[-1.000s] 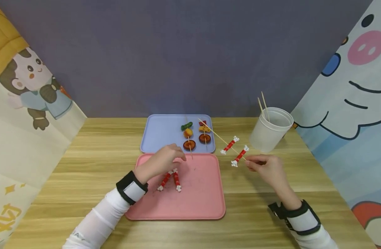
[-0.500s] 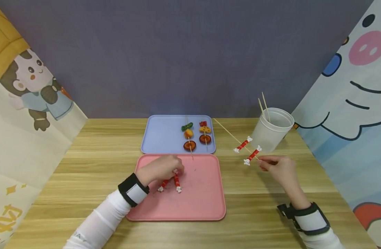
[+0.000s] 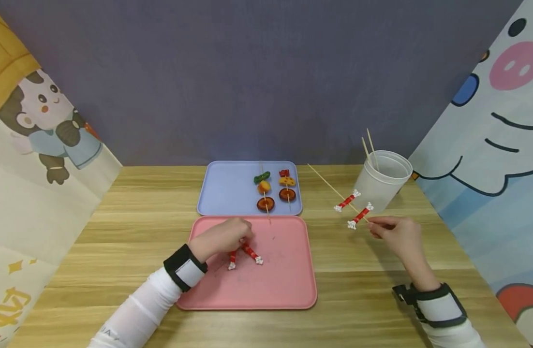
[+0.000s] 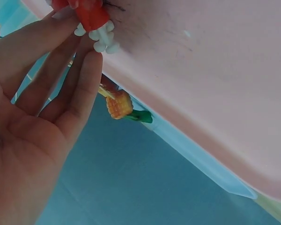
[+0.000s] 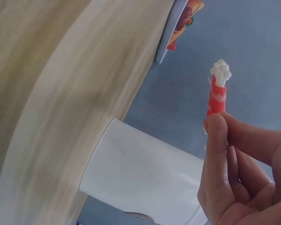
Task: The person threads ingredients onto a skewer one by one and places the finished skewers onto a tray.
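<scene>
My right hand (image 3: 397, 234) pinches the near end of a thin wooden skewer (image 3: 332, 189) held above the table beside the cup. Two red toy pieces with white ends (image 3: 353, 208) are threaded on it; one shows above my fingers (image 5: 218, 93) in the right wrist view. My left hand (image 3: 223, 237) rests on the pink tray (image 3: 284, 285), fingertips pinching a red toy piece with white ends (image 3: 252, 253); a second one (image 3: 232, 259) lies right beside it. The left wrist view shows that piece (image 4: 91, 18) at my fingertips (image 4: 84, 70).
A blue tray (image 3: 225, 188) behind the pink one carries two loaded skewers (image 3: 275, 188) of toy food. A white plastic cup (image 3: 381, 181) with spare skewers stands at the right. Cartoon panels wall in both sides of the wooden table (image 3: 131, 232).
My right hand carried the skewer with its two red pieces rightward, away from the blue tray toward the cup. My left hand lowered onto the loose red pieces and splayed them apart.
</scene>
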Action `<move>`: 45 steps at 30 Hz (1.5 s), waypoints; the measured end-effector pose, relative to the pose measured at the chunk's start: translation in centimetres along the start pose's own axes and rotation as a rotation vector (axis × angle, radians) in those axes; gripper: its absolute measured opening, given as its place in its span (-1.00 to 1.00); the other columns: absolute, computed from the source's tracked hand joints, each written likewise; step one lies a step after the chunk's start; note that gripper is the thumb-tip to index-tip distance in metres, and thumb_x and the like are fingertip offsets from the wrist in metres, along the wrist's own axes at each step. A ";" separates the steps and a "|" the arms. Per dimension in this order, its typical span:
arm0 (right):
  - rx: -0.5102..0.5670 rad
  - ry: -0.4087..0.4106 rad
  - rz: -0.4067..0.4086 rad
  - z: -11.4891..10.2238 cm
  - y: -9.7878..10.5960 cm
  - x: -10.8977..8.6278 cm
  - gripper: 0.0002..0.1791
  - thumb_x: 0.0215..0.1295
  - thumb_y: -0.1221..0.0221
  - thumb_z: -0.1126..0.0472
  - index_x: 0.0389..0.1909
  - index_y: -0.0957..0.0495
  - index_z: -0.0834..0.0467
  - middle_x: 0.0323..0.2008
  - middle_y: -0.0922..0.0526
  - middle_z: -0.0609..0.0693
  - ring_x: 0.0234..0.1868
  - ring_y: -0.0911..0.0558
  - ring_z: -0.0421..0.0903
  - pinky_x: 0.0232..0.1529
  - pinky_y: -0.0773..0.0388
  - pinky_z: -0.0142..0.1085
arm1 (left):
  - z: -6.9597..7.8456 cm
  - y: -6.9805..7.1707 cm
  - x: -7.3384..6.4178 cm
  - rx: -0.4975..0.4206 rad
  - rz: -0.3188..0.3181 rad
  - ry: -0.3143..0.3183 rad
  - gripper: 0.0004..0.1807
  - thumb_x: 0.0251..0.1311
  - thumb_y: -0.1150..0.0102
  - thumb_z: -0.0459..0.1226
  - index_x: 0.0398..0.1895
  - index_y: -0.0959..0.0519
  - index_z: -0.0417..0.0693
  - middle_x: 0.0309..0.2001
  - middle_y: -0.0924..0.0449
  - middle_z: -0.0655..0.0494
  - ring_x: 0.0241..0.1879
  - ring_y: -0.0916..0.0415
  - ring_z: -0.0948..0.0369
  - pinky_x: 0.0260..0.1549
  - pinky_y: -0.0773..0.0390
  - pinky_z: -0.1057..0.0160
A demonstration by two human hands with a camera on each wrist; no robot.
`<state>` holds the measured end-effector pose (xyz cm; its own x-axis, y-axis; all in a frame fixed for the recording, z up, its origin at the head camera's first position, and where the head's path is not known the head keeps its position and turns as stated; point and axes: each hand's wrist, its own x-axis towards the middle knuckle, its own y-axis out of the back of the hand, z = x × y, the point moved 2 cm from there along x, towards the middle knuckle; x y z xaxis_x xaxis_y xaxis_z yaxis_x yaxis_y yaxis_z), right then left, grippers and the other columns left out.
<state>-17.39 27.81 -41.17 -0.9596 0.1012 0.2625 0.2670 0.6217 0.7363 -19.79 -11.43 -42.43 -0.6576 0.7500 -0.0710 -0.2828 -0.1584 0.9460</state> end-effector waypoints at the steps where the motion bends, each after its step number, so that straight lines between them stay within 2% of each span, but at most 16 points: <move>1: -0.006 0.001 0.000 0.0 0.0 0.0 -0.85 0.09 -0.34 0.29 -0.33 -0.72 0.28 -0.49 -0.73 0.17 -0.65 -0.48 -0.63 -0.63 -0.43 -0.56 | 0.0 0.0 0.0 0.001 -0.002 0.000 -0.67 -0.09 -0.10 -0.61 -0.64 -0.61 0.03 -0.56 -0.53 0.20 -0.54 -0.33 0.37 -0.51 -0.41 0.45; 7: -0.020 -0.009 -0.014 0.1 0.0 0.0 -0.84 0.10 -0.34 0.26 -0.32 -0.73 0.26 -0.49 -0.73 0.14 -0.66 -0.49 -0.63 -0.63 -0.41 -0.55 | 0.1 -0.1 -0.1 -0.011 -0.007 0.009 -0.66 -0.12 -0.07 -0.64 -0.66 -0.60 0.00 -0.57 -0.53 0.16 -0.55 -0.30 0.36 -0.52 -0.39 0.45; 16: -0.026 -0.040 -0.035 0.0 0.1 0.0 -0.83 0.11 -0.33 0.24 -0.31 -0.73 0.25 -0.48 -0.74 0.12 -0.65 -0.50 -0.60 -0.61 -0.41 -0.52 | 0.3 0.0 -0.5 0.014 -0.019 0.084 -0.73 -0.01 -0.18 -0.53 -0.56 -0.65 0.06 -0.57 -0.49 0.28 -0.54 -0.34 0.35 -0.51 -0.41 0.44; 22: -0.015 -0.036 -0.033 -0.1 0.2 -0.1 -0.84 0.10 -0.33 0.26 -0.31 -0.73 0.26 -0.48 -0.73 0.13 -0.65 -0.51 -0.60 -0.63 -0.41 -0.53 | 0.1 0.4 -0.7 -0.053 0.032 0.082 -0.75 0.04 -0.12 -0.50 -0.51 -0.63 0.05 -0.52 -0.58 0.22 -0.52 -0.41 0.37 -0.49 -0.46 0.42; 25: -0.014 -0.025 -0.030 -0.4 0.1 -0.1 -0.84 0.10 -0.33 0.25 -0.31 -0.73 0.25 -0.48 -0.74 0.13 -0.65 -0.51 -0.61 -0.63 -0.41 -0.53 | -0.1 1.0 -0.7 -0.101 0.096 0.097 -0.76 0.03 -0.15 -0.49 -0.50 -0.63 0.07 -0.51 -0.60 0.25 -0.50 -0.43 0.36 -0.45 -0.48 0.40; 28: -0.004 -0.007 -0.029 -1.1 0.1 -0.2 -0.84 0.09 -0.34 0.24 -0.31 -0.73 0.24 -0.48 -0.74 0.12 -0.63 -0.51 -0.61 -0.63 -0.41 -0.54 | -0.4 1.7 -0.7 -0.183 0.172 0.137 -0.79 0.02 -0.21 -0.46 -0.47 -0.65 0.08 -0.48 -0.62 0.25 -0.45 -0.47 0.35 -0.42 -0.51 0.38; 34: 0.032 0.093 0.011 -3.4 0.3 -0.5 -0.89 0.04 -0.38 0.28 -0.38 -0.75 0.19 -0.52 -0.73 0.08 -0.61 -0.48 -0.63 -0.65 -0.36 -0.55 | -0.5 2.8 -0.6 -0.420 0.411 0.272 -0.90 0.06 -0.29 -0.34 -0.41 -0.68 0.07 -0.44 -0.65 0.23 -0.42 -0.55 0.32 -0.40 -0.56 0.31; 38: 0.051 0.165 0.036 -5.1 0.4 -0.7 -0.91 0.00 -0.39 0.31 -0.41 -0.75 0.16 -0.57 -0.71 0.01 -0.60 -0.49 -0.55 -0.67 -0.32 -0.53 | -0.3 3.4 -0.3 -0.549 0.567 0.344 -0.91 0.05 -0.31 -0.31 -0.36 -0.70 0.06 -0.40 -0.69 0.17 -0.42 -0.61 0.29 -0.38 -0.60 0.27; 42: 0.074 0.195 0.041 -6.2 0.3 -0.9 -0.91 -0.01 -0.40 0.33 -0.42 -0.75 0.16 -0.58 -0.70 -0.01 -0.61 -0.51 -0.50 -0.68 -0.32 -0.52 | -0.2 3.8 0.1 -0.598 0.687 0.392 -0.92 0.05 -0.33 -0.28 -0.35 -0.71 0.03 -0.39 -0.71 0.14 -0.42 -0.64 0.28 -0.40 -0.62 0.26; 45: 0.081 0.209 0.044 -6.6 0.2 -0.9 -0.91 -0.01 -0.40 0.32 -0.42 -0.75 0.16 -0.58 -0.70 -0.02 -0.61 -0.52 -0.50 -0.67 -0.33 -0.54 | 0.0 4.1 0.3 -0.603 0.766 0.419 -0.92 0.08 -0.31 -0.25 -0.34 -0.71 0.03 -0.42 -0.71 0.14 -0.42 -0.65 0.29 -0.39 -0.62 0.26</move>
<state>-15.85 22.72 -37.11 -0.9058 -0.0288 0.4228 0.2915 0.6819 0.6709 -21.18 -11.85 -38.54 -0.9627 0.0519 0.2654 0.0851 -0.8734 0.4795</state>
